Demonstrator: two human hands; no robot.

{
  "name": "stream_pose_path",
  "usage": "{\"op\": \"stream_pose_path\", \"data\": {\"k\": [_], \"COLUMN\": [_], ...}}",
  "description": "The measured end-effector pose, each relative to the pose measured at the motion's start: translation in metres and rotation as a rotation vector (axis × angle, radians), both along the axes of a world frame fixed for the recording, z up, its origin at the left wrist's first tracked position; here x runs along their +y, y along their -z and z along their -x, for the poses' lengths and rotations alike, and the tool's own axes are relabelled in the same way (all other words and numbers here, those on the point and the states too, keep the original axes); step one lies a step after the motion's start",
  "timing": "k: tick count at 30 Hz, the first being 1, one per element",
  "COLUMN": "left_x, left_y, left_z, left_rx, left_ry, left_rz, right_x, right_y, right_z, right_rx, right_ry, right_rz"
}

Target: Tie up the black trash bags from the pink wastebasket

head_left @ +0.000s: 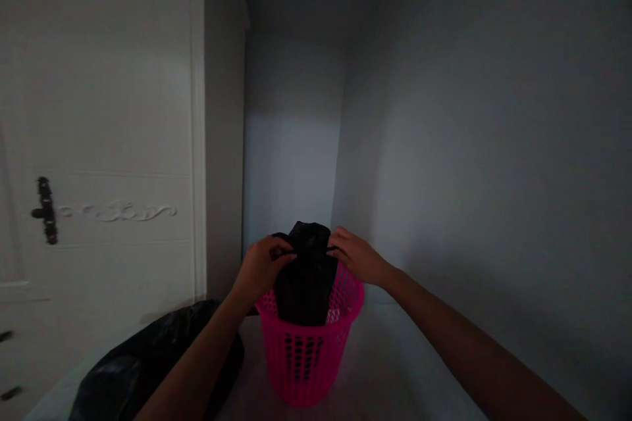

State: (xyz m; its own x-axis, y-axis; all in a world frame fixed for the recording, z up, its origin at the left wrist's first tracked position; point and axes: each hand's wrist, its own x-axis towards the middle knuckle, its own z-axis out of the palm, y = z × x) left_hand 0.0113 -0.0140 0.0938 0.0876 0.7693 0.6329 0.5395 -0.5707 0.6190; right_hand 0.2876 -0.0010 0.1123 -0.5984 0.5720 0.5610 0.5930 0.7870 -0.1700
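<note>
A black plastic bag (305,286) hangs partly inside a pink perforated basket (306,358), its upper part rising above the rim. My left hand (261,266) pinches the bag's left side near the top, fingers closed on the thin black plastic. On the opposite side, my right hand (356,255) grips a narrow strand of the same bag between thumb and fingers. Between the hands the bag looks gathered and narrow. Its lower part shows dark through the holes in the basket's front wall. The dim light hides the finer folds.
Left of the basket lies a large, shiny black plastic bundle (143,348), partly behind my left forearm. A white wardrobe (123,112) with a dark handle (46,210) stands at left. A plain wall (484,145) runs along the right side. The basket stands on a pale floor (385,362).
</note>
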Motion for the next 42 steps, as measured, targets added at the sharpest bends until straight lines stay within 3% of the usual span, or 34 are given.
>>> {"op": "stream_pose_path", "data": {"k": [5,13,20,23,28,33,35,39,42], "left_x": [0.000,0.000,-0.003,-0.010,-0.016,-0.018,-0.021,-0.032,-0.048], "left_y": [0.005,0.012,0.010,0.003,-0.002,0.006,0.008,0.009,0.016], "left_z": [0.010,-0.030,-0.004,-0.013,-0.022,0.006,0.012,0.016,0.030], "left_rx": [-0.052,-0.098,-0.035,0.023,0.048,-0.176,-0.358,-0.513,-0.583], "left_ry": [-0.040,0.102,0.145,0.134,0.138,-0.100,-0.006,0.378,0.383], "left_rz": [-0.048,-0.007,0.102,0.083,0.023,0.028,0.094,0.280,0.254], "right_x": [0.000,-0.028,-0.014,-0.017,-0.026,-0.014,-0.012,-0.022,-0.032], "right_y": [0.016,0.018,0.019,0.017,0.021,0.037,0.039,0.035,0.040], "right_z": [-0.013,0.037,0.003,0.005,0.012,-0.010,-0.010,0.001,-0.005], "right_rx": [0.155,-0.005,0.107,0.238,0.266,0.701,0.863,1.102,1.347], "right_ry": [0.080,0.088,0.090,0.085,0.016,0.181,0.135,-0.016,-0.106], "right_rz": [-0.002,0.139,0.113,0.050,0.018,0.150,0.226,0.374,0.472]}}
